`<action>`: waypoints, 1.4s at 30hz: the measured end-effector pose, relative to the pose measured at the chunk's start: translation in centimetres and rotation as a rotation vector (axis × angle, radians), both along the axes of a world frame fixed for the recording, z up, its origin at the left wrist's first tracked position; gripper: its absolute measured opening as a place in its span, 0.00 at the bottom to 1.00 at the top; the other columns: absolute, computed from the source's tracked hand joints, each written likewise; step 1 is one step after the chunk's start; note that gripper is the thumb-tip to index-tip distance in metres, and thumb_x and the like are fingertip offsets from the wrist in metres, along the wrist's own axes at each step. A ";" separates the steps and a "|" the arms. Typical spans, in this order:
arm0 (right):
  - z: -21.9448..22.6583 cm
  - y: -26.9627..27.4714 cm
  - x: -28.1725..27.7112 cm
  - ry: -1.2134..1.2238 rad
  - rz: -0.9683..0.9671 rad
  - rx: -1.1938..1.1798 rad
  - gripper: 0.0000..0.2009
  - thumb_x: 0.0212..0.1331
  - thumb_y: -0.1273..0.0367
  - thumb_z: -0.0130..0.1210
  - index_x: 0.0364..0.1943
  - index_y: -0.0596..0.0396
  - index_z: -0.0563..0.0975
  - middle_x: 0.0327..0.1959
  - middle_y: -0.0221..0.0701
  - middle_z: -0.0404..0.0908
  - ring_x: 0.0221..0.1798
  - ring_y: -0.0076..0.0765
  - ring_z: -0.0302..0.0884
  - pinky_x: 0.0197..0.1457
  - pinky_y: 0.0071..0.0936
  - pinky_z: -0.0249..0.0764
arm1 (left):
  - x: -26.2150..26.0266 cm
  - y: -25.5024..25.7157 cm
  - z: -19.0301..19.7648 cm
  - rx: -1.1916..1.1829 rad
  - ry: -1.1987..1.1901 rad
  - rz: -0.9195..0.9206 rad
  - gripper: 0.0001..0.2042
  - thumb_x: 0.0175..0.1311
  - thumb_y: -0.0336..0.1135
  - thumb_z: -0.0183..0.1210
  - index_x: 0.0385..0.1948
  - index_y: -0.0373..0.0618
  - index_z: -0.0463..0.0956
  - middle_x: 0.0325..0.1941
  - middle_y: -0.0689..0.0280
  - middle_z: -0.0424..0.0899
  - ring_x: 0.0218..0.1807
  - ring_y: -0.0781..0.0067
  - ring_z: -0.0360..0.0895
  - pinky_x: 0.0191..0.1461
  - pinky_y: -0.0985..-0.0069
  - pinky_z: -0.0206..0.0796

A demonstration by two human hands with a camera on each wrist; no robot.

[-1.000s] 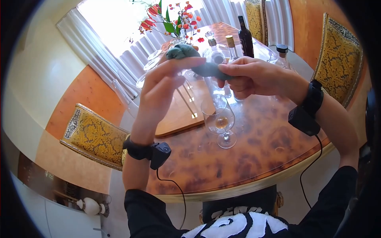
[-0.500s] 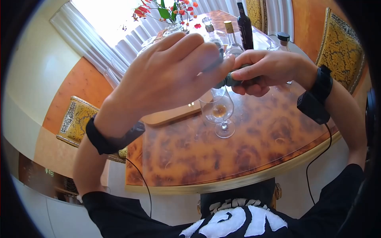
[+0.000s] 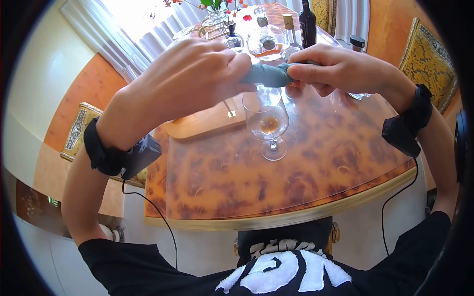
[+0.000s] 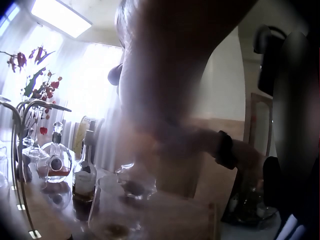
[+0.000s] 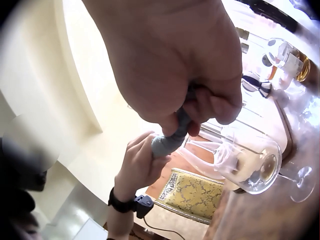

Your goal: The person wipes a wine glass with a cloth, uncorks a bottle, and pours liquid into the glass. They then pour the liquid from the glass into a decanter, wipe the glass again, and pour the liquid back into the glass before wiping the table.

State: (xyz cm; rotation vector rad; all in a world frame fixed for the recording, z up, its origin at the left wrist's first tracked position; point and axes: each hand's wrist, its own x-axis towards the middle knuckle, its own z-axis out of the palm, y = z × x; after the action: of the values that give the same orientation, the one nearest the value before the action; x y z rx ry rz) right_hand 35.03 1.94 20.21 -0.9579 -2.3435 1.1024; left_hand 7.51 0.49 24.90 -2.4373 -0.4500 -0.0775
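Observation:
A twisted grey-green cloth (image 3: 269,75) stretches between both hands above the table. My left hand (image 3: 192,79), back facing up, grips its left end with curled fingers. The right hand (image 3: 340,71) pinches the other end between thumb and fingers. In the right wrist view the cloth (image 5: 167,144) runs as a tight roll from one fist to the other. Below it stands a stemmed balloon glass (image 3: 266,118) with a little amber liquid at the bottom, upright on the table. In the left wrist view, the blurred forearm and hand hide the cloth.
Behind the glass lie a wooden board (image 3: 197,129) with metal rods, a round decanter (image 3: 266,43), a gold-capped bottle (image 3: 288,23) and a dark wine bottle (image 3: 308,29). A black-capped bottle (image 3: 357,42) stands right. The table's gilt edge (image 3: 276,219) curves near the body.
The left hand has turned over from a raised position to back-up, closing round the cloth's left end. The cloth is now twisted into a roll between both hands; the right hand keeps its hold.

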 end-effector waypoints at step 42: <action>-1.7 -1.0 -6.1 -0.610 -0.039 1.240 0.05 0.52 0.78 0.58 0.21 0.65 0.78 0.22 0.41 0.79 0.19 0.38 0.79 0.23 0.35 0.76 | 4.2 -2.3 -2.3 -0.939 -0.598 1.061 0.29 0.75 0.58 0.44 0.41 0.35 0.79 0.40 0.52 0.80 0.41 0.59 0.73 0.47 0.59 0.65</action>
State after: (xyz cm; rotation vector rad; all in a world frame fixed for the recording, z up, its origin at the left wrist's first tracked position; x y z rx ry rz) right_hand 28.93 0.93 18.54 -0.8206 -2.6803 -0.8027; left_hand 11.68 -1.79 22.59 -2.5751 -2.4105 -0.1582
